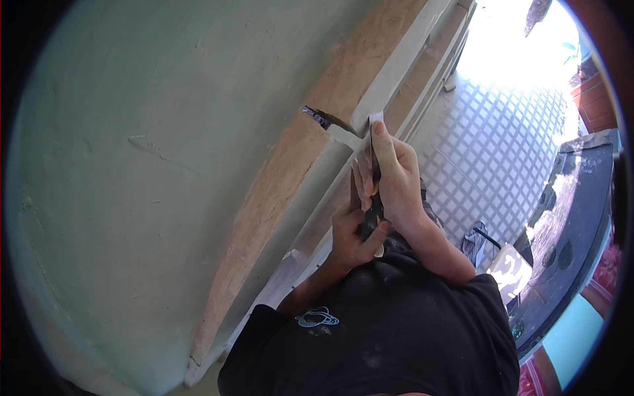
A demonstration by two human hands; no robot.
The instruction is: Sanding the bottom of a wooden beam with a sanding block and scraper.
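My right hand (400, 183) is wrapped around a flat hand tool (375, 173) with a black and yellow handle. Its thumb lies along the tool, close to a small white flat piece (376, 117) at the upper end. Lower down, my left hand (354, 240) grips the dark handle, with the thumb across it. Both hands are in front of my chest, beside a pale ledge (381, 91) along a green plastered wall (148, 148). A band of bare tan plaster (277, 173) runs along the wall's edge. A notch (317, 118) with a dark, rough inside cuts across this band.
Lattice-patterned floor (485, 133) stretches away on the right, brightly lit at its far end. A dark, dusty slab (569, 237) lies along the right side, with a pale, paint-spotted object (510, 272) next to it. Pink patterned cloth (607, 267) shows at the right rim.
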